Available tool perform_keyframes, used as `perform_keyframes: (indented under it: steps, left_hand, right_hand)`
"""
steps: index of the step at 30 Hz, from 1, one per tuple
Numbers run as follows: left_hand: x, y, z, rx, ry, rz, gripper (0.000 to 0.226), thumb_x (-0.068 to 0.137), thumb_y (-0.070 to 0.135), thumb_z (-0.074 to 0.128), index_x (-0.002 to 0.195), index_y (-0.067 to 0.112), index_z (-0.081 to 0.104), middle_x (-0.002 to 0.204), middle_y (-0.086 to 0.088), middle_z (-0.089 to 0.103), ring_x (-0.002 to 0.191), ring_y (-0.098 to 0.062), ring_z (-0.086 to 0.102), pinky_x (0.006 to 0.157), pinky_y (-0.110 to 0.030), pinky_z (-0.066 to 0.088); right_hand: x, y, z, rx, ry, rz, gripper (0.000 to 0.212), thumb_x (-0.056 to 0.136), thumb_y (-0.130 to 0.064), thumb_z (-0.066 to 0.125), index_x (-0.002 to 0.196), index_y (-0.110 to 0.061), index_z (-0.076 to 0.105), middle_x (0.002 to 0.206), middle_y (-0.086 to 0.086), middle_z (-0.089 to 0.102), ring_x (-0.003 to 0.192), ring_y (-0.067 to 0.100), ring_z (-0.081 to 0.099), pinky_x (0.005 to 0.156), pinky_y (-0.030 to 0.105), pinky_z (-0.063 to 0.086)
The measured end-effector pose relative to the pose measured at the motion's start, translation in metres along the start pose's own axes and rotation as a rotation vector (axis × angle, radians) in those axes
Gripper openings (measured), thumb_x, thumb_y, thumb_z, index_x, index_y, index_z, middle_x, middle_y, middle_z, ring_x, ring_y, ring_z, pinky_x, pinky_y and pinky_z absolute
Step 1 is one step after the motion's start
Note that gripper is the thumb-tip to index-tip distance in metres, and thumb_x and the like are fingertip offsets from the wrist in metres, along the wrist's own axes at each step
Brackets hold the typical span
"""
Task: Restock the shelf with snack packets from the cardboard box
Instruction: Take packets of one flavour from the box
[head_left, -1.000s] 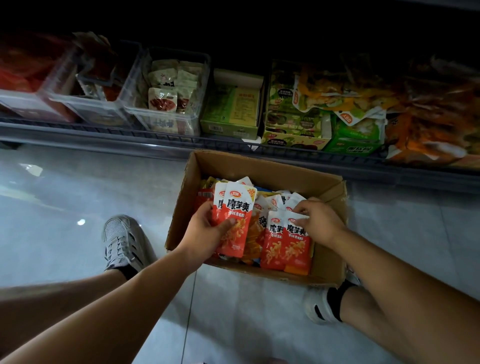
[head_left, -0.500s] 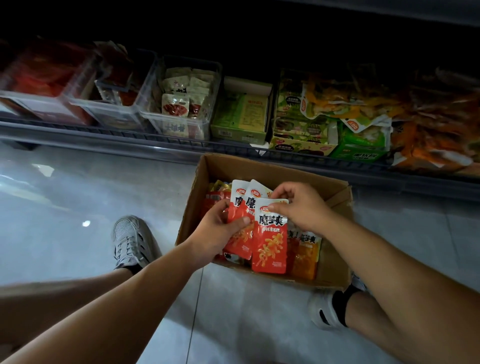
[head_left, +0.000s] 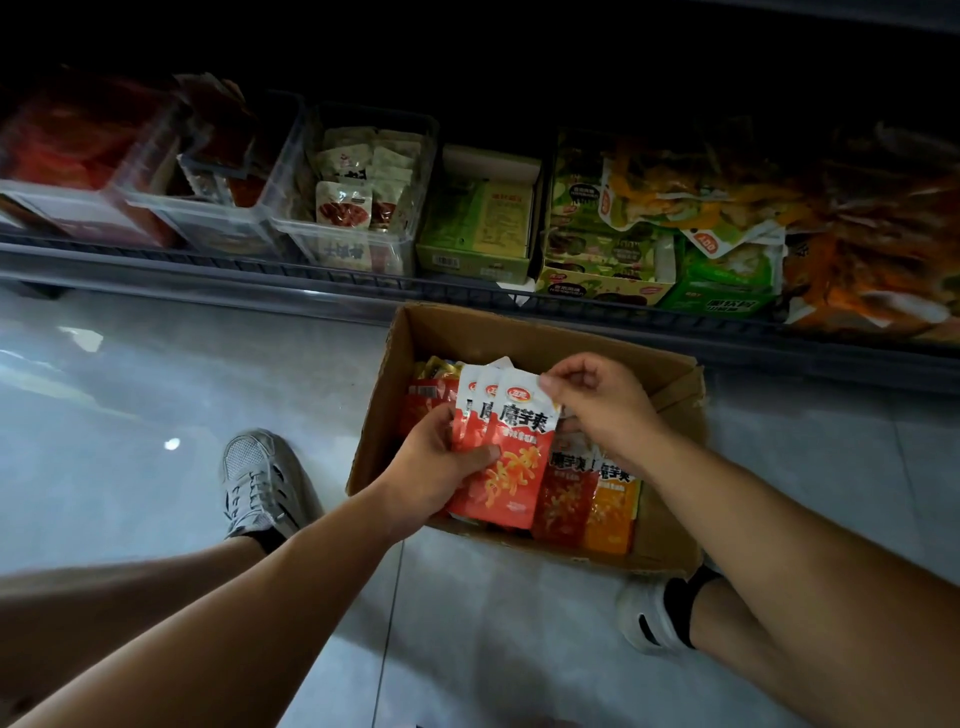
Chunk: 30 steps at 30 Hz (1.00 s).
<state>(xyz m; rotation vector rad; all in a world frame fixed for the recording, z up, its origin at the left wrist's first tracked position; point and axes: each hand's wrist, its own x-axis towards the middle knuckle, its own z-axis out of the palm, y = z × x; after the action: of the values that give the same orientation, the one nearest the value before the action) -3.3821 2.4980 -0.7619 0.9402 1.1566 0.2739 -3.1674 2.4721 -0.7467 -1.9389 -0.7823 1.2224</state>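
An open cardboard box (head_left: 524, 332) sits on the floor below the bottom shelf (head_left: 311, 270). Red and orange snack packets (head_left: 592, 499) lie inside it. My left hand (head_left: 431, 467) grips a fanned stack of three red-and-white packets (head_left: 514, 467) above the box, thumb across the front one. My right hand (head_left: 597, 400) pinches the top right corner of the front packet in that stack.
On the shelf stand clear plastic bins (head_left: 358, 208) with small packets, green boxes (head_left: 483, 223) and piles of green and orange bags (head_left: 727, 234). My shoes (head_left: 254, 483) rest on the glossy tiled floor (head_left: 156, 389) on both sides of the box.
My right hand lifted a red packet out of the box and laid it on the front of the stack in my left hand. The stack grew from two packets to three.
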Motion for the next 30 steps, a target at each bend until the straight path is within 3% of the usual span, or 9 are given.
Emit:
perform_keyframes:
  steps: [2,4,8,13,16,19,21,25,30]
  left_hand:
    - [0.002,-0.003,-0.003,-0.025,0.083,0.016,0.052,0.088,0.020,0.080,0.133,0.026,0.054,0.121,0.004,0.071,0.104,-0.015,0.073,0.088,-0.039,0.062]
    - [0.003,-0.006,-0.007,-0.033,0.138,0.022,0.050,0.089,0.018,0.078,0.133,0.025,0.054,0.122,0.004,0.071,0.106,-0.016,0.072,0.090,-0.043,0.061]
    - [0.004,-0.010,-0.012,-0.023,0.188,0.041,0.046,0.091,0.019,0.076,0.132,0.024,0.054,0.122,0.005,0.070,0.109,-0.016,0.070,0.089,-0.040,0.061]
    - [0.006,-0.011,-0.012,-0.020,0.189,0.051,0.046,0.092,0.019,0.075,0.132,0.024,0.053,0.121,0.006,0.069,0.109,-0.014,0.070,0.083,-0.032,0.061]
    - [0.005,-0.011,-0.011,-0.014,0.193,0.045,0.044,0.093,0.019,0.074,0.130,0.025,0.053,0.120,0.006,0.069,0.108,-0.014,0.069,0.079,-0.030,0.060]
    - [0.005,-0.011,-0.011,-0.011,0.196,0.051,0.043,0.093,0.019,0.074,0.129,0.027,0.053,0.118,0.008,0.069,0.104,-0.010,0.069,0.069,-0.022,0.058]
    - [0.005,-0.010,-0.010,-0.002,0.205,0.054,0.042,0.093,0.019,0.074,0.128,0.028,0.052,0.116,0.010,0.068,0.102,-0.008,0.069,0.065,-0.020,0.057]
    - [0.004,-0.009,-0.007,0.026,0.221,0.052,0.042,0.094,0.023,0.073,0.128,0.031,0.049,0.118,0.012,0.066,0.105,-0.009,0.067,0.071,-0.023,0.056]
    - [0.001,-0.006,-0.006,0.052,0.206,0.078,0.042,0.094,0.026,0.073,0.129,0.029,0.049,0.119,0.013,0.065,0.104,-0.007,0.066,0.073,-0.022,0.055]
  right_hand:
    - [0.006,0.018,-0.009,-0.091,0.016,0.023,0.015,0.094,-0.024,0.068,0.107,-0.017,0.066,0.108,0.006,0.068,0.091,0.017,0.068,0.072,0.033,0.062]
    - [0.012,0.050,-0.022,-0.411,-0.020,-0.002,0.023,0.095,-0.023,0.066,0.118,-0.019,0.065,0.121,0.003,0.066,0.101,0.013,0.063,0.081,0.024,0.054]
    - [0.014,0.100,-0.032,-0.794,-0.177,0.007,0.053,0.091,-0.032,0.070,0.140,-0.022,0.053,0.144,0.005,0.049,0.135,0.024,0.042,0.113,0.036,0.034]
    - [0.018,0.110,-0.028,-0.864,-0.165,-0.002,0.072,0.089,-0.033,0.072,0.152,-0.024,0.038,0.152,0.006,0.032,0.142,0.029,0.031,0.120,0.041,0.029]
    - [0.017,0.104,-0.031,-0.866,-0.119,-0.047,0.057,0.089,-0.030,0.072,0.141,-0.028,0.050,0.146,0.003,0.036,0.136,0.026,0.039,0.115,0.041,0.037]
    - [0.013,0.095,-0.034,-0.793,-0.105,-0.075,0.014,0.092,-0.026,0.069,0.102,-0.032,0.060,0.131,0.000,0.048,0.117,0.020,0.053,0.092,0.031,0.050]
    - [0.015,0.086,-0.036,-0.703,-0.187,-0.035,0.012,0.095,-0.026,0.065,0.089,-0.029,0.055,0.118,-0.001,0.058,0.108,0.019,0.060,0.081,0.032,0.055]
    - [0.020,0.038,-0.049,-0.385,-0.265,0.097,0.005,0.099,-0.021,0.058,0.101,-0.021,0.054,0.115,0.005,0.059,0.097,0.026,0.068,0.066,0.038,0.062]
    - [0.009,-0.021,-0.048,-0.222,-0.273,0.008,0.009,0.099,-0.020,0.059,0.104,-0.027,0.056,0.111,0.007,0.065,0.094,0.026,0.072,0.065,0.046,0.063]
